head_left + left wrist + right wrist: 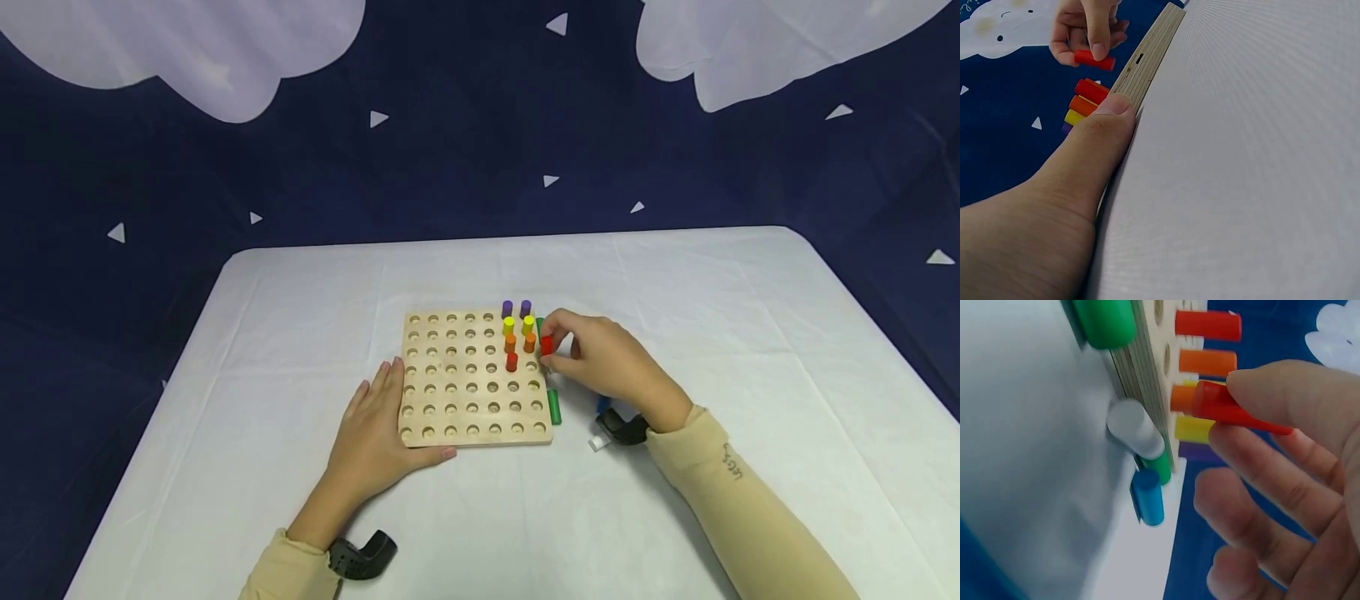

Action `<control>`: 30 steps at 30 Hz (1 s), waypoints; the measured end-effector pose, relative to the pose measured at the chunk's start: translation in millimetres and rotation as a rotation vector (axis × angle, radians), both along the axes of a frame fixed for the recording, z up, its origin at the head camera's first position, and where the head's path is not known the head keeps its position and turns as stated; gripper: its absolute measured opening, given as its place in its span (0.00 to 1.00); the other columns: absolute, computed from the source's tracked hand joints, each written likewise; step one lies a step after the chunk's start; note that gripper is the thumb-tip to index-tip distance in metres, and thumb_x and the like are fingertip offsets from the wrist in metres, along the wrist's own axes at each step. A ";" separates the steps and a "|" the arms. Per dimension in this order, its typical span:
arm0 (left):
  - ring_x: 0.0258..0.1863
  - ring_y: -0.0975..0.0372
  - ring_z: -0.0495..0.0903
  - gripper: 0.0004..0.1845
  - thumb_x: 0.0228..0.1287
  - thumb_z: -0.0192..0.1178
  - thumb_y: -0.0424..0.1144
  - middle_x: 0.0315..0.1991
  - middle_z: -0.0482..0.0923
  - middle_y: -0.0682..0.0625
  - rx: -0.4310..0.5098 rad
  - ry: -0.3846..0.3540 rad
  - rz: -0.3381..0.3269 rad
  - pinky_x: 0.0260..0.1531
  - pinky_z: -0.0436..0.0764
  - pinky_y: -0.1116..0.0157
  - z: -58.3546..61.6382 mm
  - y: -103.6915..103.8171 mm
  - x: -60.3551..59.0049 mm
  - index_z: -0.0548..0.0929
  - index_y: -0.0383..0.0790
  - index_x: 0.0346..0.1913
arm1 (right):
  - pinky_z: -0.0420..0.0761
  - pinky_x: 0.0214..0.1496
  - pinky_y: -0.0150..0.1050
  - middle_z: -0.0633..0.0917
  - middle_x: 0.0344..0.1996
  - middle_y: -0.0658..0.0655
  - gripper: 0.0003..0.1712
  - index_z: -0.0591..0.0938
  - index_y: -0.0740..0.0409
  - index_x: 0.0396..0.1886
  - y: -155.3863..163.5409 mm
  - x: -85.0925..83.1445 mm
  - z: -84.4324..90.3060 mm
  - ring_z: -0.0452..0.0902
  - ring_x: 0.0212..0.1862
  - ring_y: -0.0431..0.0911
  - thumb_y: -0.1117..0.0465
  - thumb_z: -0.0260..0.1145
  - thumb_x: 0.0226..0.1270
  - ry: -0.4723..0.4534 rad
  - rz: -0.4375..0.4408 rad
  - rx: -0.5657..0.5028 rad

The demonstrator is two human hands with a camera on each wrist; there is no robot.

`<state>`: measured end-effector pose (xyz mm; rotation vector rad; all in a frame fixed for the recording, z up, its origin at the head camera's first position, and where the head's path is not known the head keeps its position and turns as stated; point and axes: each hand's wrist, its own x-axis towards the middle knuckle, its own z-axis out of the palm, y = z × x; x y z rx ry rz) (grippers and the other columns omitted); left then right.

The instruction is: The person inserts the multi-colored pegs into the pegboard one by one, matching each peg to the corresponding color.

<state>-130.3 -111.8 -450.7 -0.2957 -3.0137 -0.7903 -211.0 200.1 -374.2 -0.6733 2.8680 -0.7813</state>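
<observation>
Pinching a red peg (546, 345) between thumb and fingertips, the right hand (600, 362) hovers at the right edge of the wooden board (457, 400), wrist bent and the other fingers loosely curled. The peg is above the board's right column, just beside the standing pegs: a red one (512, 362), two orange (510, 342), two yellow (508, 325) and two purple (507, 309). Whether its tip already touches a hole is hard to tell, as the fingers cover it. The left hand (375, 437) lies flat on the table (300, 333) with straight fingers along the board's left side and the thumb pressing its near edge; it holds nothing. Beside the board's right edge lie a green peg (553, 406), a white peg (1136, 430) and a blue peg (1148, 496), partly hidden under the right hand in the head view.
</observation>
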 end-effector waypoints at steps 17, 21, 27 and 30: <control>0.80 0.49 0.47 0.79 0.32 0.67 0.81 0.80 0.45 0.39 -0.001 0.009 -0.001 0.78 0.45 0.48 -1.4 0.2 -0.5 0.44 0.31 0.79 | 0.73 0.32 0.34 0.90 0.37 0.45 0.15 0.83 0.46 0.47 -13.5 5.6 -8.5 0.73 0.25 0.37 0.58 0.75 0.60 0.100 0.067 0.037; 0.80 0.49 0.47 0.79 0.32 0.67 0.81 0.80 0.45 0.39 -0.001 0.007 -0.002 0.78 0.45 0.48 -1.7 0.5 -0.4 0.44 0.31 0.79 | 0.75 0.34 0.36 0.90 0.36 0.45 0.15 0.84 0.47 0.45 -13.5 6.0 -10.8 0.76 0.28 0.37 0.57 0.76 0.58 0.140 0.078 0.057; 0.80 0.50 0.46 0.79 0.33 0.66 0.81 0.80 0.44 0.40 -0.004 -0.012 0.001 0.79 0.44 0.49 -0.9 0.1 -0.4 0.43 0.32 0.79 | 0.76 0.35 0.38 0.89 0.35 0.43 0.16 0.85 0.47 0.44 -13.4 6.6 -10.1 0.76 0.28 0.36 0.52 0.77 0.57 0.169 0.096 0.086; 0.80 0.50 0.46 0.79 0.33 0.66 0.81 0.80 0.44 0.40 -0.001 -0.013 0.000 0.79 0.44 0.49 -0.5 0.0 -0.7 0.43 0.32 0.79 | 0.75 0.33 0.36 0.89 0.36 0.42 0.19 0.84 0.46 0.46 -11.1 6.9 -6.1 0.74 0.27 0.36 0.48 0.76 0.57 0.171 0.088 0.094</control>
